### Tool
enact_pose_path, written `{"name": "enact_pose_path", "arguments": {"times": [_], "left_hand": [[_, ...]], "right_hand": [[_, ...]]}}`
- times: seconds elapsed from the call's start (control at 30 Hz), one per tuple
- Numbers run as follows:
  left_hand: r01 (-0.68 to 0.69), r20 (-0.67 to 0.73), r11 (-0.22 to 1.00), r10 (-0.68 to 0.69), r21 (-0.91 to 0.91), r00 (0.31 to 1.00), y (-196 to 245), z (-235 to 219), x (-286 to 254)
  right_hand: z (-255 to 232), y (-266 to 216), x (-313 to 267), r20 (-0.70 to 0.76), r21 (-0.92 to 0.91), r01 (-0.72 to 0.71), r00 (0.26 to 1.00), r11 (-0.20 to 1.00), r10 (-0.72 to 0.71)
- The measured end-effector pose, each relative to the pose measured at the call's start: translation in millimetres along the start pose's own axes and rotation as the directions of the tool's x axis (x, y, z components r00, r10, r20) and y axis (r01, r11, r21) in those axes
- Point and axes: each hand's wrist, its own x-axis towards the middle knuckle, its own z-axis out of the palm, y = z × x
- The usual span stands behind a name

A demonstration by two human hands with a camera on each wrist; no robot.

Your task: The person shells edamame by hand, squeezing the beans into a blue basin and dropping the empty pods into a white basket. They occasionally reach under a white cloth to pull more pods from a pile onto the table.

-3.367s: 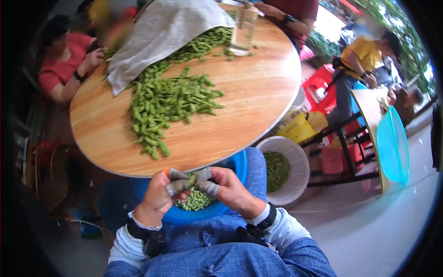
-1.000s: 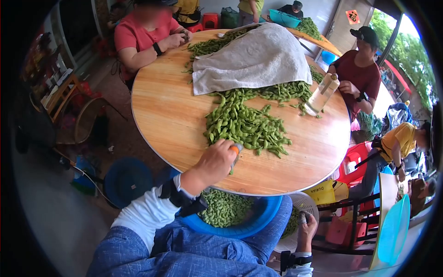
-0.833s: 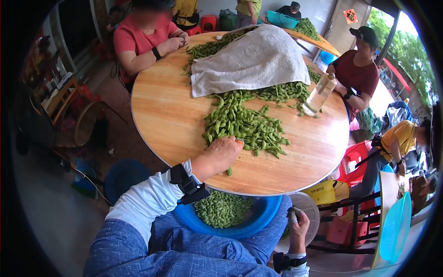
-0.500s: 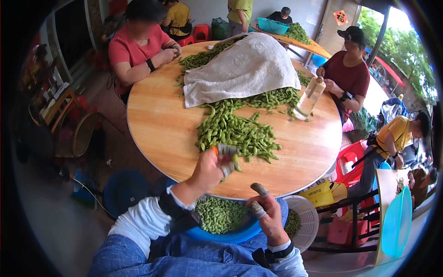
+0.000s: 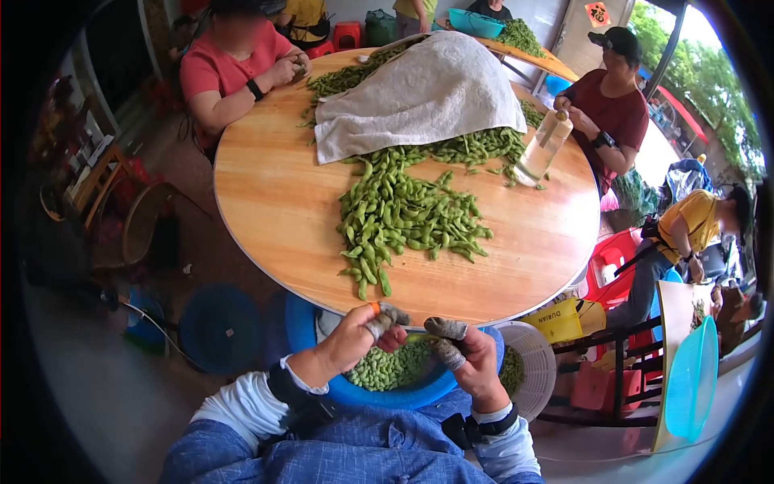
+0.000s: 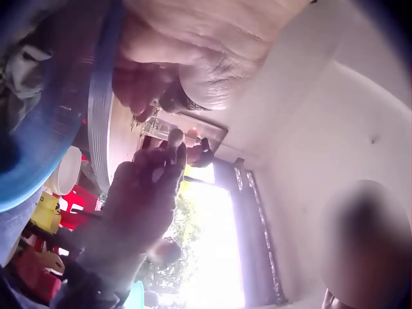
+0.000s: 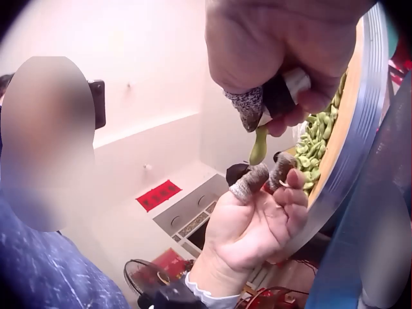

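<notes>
In the head view both hands are close together over the blue basin [image 5: 314, 387], which holds shelled green beans [image 5: 387, 367]. My right hand [image 5: 476, 363], with grey cloth covers on thumb and forefinger, pinches one green soybean pod [image 7: 259, 147], which points down in the right wrist view. Just beyond the pod's free end is my left hand [image 5: 347, 343], its thumb and forefinger in the same covers, an orange band showing on it. I cannot tell whether its fingers hold anything. In front of the hands, a heap of soybean pods [image 5: 403, 210] lies on the round wooden table [image 5: 274, 202].
A grey towel [image 5: 419, 97] covers more pods behind. A clear bottle [image 5: 544, 149] stands at the table's right. Beside the right knee is a white perforated basket [image 5: 542, 375] with green pieces inside. Other people sit around the table, one in a red shirt [image 5: 242, 60] at left.
The left hand was at the pod heap and has come back over the basin. The right hand has risen from the white basket to meet it and now holds a pod.
</notes>
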Motion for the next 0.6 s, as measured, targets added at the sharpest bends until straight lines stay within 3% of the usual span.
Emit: {"name": "enact_pose_path", "arguments": {"times": [0.07,0.1,0.13,0.2,0.23,0.33,0.4,0.43,0.47,0.53,0.6], "left_hand": [[0.295,0.272,0.93,-0.233,-0.219,0.934,4.3,-10.4,2.5],[0.363,0.215,0.917,-0.326,-0.165,0.921,10.3,1.2,1.2],[0.373,0.25,0.914,-0.328,-0.162,0.911,7.3,-0.3,2.4],[0.391,0.322,0.908,-0.329,-0.151,0.888,-0.7,-3.9,7.1],[0.335,0.275,0.931,-0.287,-0.143,0.918,-2.2,-2.6,6.5],[0.162,0.137,0.981,-0.148,-0.102,0.979,-5.6,3.2,1.6],[-0.121,0.007,0.983,0.122,0.136,0.993,-4.6,16.4,-0.6],[-0.244,-0.033,0.934,0.262,0.262,0.965,-4.9,21.2,-1.8],[-0.319,0.017,0.831,0.35,0.456,0.937,-5.3,21.1,-3.0],[-0.429,0.174,0.494,0.48,0.756,0.86,-4.6,19.9,-4.5],[-0.334,0.057,0.688,0.392,0.644,0.918,-4.8,22.4,-5.4]], "right_hand": [[-2.8,-3.6,3.5,0.097,-0.273,0.103,0.992,0.956,-0.079],[-3.4,-9.2,5.9,0.157,-0.391,0.164,0.981,0.906,-0.111],[-3.7,-12.7,7.0,0.218,-0.498,0.229,0.967,0.836,-0.135],[-3.2,-14.1,7.6,0.217,-0.541,0.265,0.961,0.798,-0.172],[-2.8,-14.0,7.4,0.214,-0.562,0.28,0.958,0.778,-0.19],[3.0,-4.3,-3.2,-0.086,-0.284,-0.064,0.995,0.957,0.042],[0.5,-0.3,-4.7,-0.034,-0.041,-0.129,0.991,0.991,0.128],[-0.4,1.9,-6.0,-0.001,0.082,-0.167,0.986,0.983,0.168],[0.2,4.2,-6.5,0.004,0.137,-0.19,0.982,0.972,0.191],[4.0,7.6,-5.0,0.019,0.243,-0.23,0.972,0.942,0.232],[6.8,8.4,-3.3,0.017,0.238,-0.202,0.979,0.95,0.204]]}}
